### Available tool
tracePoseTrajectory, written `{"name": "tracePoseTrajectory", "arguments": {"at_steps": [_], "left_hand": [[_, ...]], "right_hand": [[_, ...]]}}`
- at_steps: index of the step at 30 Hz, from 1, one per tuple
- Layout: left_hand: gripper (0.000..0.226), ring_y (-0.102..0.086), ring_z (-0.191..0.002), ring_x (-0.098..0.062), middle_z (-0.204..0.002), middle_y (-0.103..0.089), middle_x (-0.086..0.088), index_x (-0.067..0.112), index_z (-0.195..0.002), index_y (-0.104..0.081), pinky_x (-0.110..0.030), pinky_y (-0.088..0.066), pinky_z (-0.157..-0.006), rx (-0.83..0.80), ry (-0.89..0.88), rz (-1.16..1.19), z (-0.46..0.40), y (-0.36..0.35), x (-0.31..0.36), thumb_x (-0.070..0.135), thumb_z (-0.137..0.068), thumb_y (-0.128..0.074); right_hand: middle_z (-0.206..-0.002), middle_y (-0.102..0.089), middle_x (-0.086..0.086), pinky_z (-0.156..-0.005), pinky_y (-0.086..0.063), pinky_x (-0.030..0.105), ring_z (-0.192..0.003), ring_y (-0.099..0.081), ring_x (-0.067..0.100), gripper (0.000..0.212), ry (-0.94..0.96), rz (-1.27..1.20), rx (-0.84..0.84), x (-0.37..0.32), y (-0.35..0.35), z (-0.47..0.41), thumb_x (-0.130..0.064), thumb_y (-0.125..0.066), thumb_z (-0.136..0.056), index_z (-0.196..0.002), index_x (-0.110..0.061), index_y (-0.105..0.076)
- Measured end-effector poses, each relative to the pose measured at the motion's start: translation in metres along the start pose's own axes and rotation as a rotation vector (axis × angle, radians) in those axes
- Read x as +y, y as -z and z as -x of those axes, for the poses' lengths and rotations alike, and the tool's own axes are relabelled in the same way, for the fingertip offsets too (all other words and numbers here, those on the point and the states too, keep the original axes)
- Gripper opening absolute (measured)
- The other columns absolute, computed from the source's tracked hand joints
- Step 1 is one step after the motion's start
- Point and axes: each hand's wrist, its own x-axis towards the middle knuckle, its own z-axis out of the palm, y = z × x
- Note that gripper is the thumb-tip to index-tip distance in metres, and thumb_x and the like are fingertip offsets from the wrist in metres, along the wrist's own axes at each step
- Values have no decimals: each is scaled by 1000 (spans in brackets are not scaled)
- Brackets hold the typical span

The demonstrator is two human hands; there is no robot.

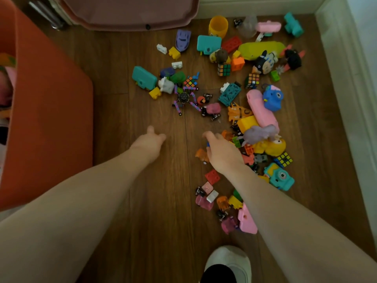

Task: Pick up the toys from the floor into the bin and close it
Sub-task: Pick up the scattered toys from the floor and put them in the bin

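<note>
Head: toy-strewn wooden floor [142, 201]

Dim, warm light falls on a brown wood-plank floor [126, 64] filling most of the frame. Along the top right runs a white skirting board [255, 7], meeting a white wall edge [350, 78] down the right side.

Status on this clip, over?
Left hand open, empty. Right hand down among scattered plastic toys, grip unclear. Orange bin left, open. Nothing blocking.
</note>
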Motion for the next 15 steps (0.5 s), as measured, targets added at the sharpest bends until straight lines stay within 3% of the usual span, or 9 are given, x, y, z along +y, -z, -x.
{"name": "tracePoseTrajectory", "arguments": {"at_steps": [3,6,8,11,13,15], "left_hand": [[23,-53,-99,-31,-137,-27,-18,13,-118,-45,-29,-40,-73,-2,-61,56,9,-3,-3,15,-95,-43],[20,-50,-85,-22,-117,-45,-13,13,-111,-47,-28,-40,-70,63,-162,145,16,-6,0,25,-95,-46],[19,-52,-80,-18,-105,-54,-10,17,-110,-46,-30,-44,-66,67,-205,244,23,-6,2,28,-94,-48],[17,-59,-66,-13,-89,-58,-1,21,-109,-47,-29,-53,-57,29,-228,425,38,-3,-1,27,-94,-50],[13,-60,-62,-10,-83,-56,4,19,-106,-52,-21,-53,-54,21,-238,519,49,1,-7,26,-94,-50],[10,-59,-58,-8,-78,-57,6,19,-100,-56,-19,-50,-53,17,-223,644,59,10,-15,25,-94,-51]], "right_hand": [[-130,-43,12,-74,-50,36,-107,-56,28,36,15,85,-56,-1,-5,5,-32,-36,-100,-133,-17,-41],[-139,-34,14,-80,-53,38,-113,-53,30,61,22,142,-151,-5,-13,11,-56,-49,-88,-133,-16,-38],[-144,-28,14,-82,-52,39,-116,-51,30,69,36,226,-196,-8,-19,14,-56,-59,-83,-135,-16,-35],[-145,-28,13,-80,-52,36,-113,-54,29,57,56,318,-173,-14,-23,14,-44,-58,-88,-134,-17,-38],[-136,-40,12,-78,-52,35,-107,-57,28,47,43,284,-183,-18,-20,10,-39,-55,-91,-130,-17,-43],[-112,-55,8,-76,-52,37,-98,-59,26,28,6,118,-175,-26,-12,8,-35,-54,-91,-113,-17,-50]]}}
